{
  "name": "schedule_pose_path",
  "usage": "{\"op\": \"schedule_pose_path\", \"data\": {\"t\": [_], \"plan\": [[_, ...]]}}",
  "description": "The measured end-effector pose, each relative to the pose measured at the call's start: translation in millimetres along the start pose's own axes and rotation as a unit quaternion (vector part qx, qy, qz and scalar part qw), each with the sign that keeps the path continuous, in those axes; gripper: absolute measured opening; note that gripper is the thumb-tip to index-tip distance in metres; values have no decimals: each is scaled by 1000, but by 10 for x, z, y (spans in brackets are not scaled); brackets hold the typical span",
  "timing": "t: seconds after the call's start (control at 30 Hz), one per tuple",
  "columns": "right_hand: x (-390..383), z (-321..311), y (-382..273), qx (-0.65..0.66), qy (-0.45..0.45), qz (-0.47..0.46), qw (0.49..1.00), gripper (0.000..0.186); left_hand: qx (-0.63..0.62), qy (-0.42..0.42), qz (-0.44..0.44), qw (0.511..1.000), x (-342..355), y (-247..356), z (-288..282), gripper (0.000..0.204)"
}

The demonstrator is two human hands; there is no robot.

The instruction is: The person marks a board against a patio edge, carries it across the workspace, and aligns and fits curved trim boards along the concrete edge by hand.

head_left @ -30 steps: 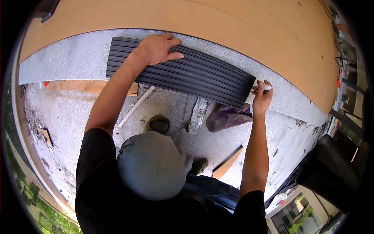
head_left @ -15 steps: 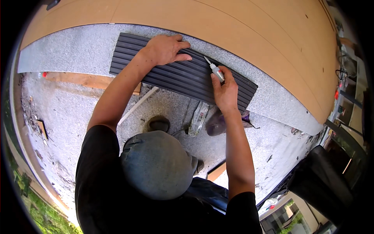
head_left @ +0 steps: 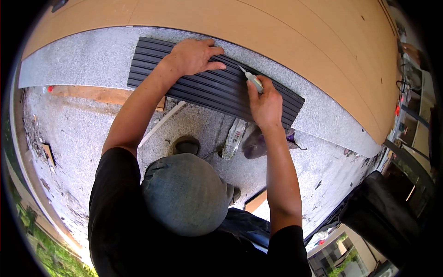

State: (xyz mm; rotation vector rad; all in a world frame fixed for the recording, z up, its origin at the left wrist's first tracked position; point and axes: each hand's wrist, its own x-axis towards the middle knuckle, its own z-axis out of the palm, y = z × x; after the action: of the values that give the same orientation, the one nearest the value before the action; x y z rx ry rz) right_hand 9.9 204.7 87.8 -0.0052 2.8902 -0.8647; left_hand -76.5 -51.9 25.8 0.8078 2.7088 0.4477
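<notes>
Right grip [head_left: 267,105] holds a nozzled bottle [head_left: 254,81], left grip [head_left: 190,57] spread on a ribbed panel [head_left: 221,93], with packet [head_left: 234,139] and pale strip [head_left: 162,123] nearby.

Head view: taken from the wearer's head, through the left of two side-by-side fisheye lenses, facing steeply down. The picture is kept upright and unmirrored. The denim-clad knee [head_left: 187,196] is seen close, large at lower middle; the left hand [head_left: 191,56] and right hand [head_left: 266,104] are set farther off, above centre, over the dark ribbed panel [head_left: 210,90]. The tan surface [head_left: 258,27] is bowed into an arc along the top by the lens. Greenery [head_left: 48,244] is caught at the lower left rim; the round field is bounded by black corners.
</notes>
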Motion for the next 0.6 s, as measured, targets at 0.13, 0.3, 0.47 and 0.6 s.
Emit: {"op": "schedule_pose_path", "data": {"t": [0.13, 0.3, 0.47, 0.6], "plan": [[16, -21, -72, -33, -12, 30, 999, 33, -9, 26, 0, 1000, -5, 20, -10, 52], [21, -51, -80, -51, -16, 25, 998, 35, -3, 27, -1, 1000, -10, 18, 0, 52], [8, -79, -18, -69, -11, 8, 998, 35, 1, 17, -1, 1000, -7, 26, -24, 52], [18, -75, 5, -63, -2, 1, 998, 35, 3, 23, 2, 1000, -8, 23, -8, 52]]}}
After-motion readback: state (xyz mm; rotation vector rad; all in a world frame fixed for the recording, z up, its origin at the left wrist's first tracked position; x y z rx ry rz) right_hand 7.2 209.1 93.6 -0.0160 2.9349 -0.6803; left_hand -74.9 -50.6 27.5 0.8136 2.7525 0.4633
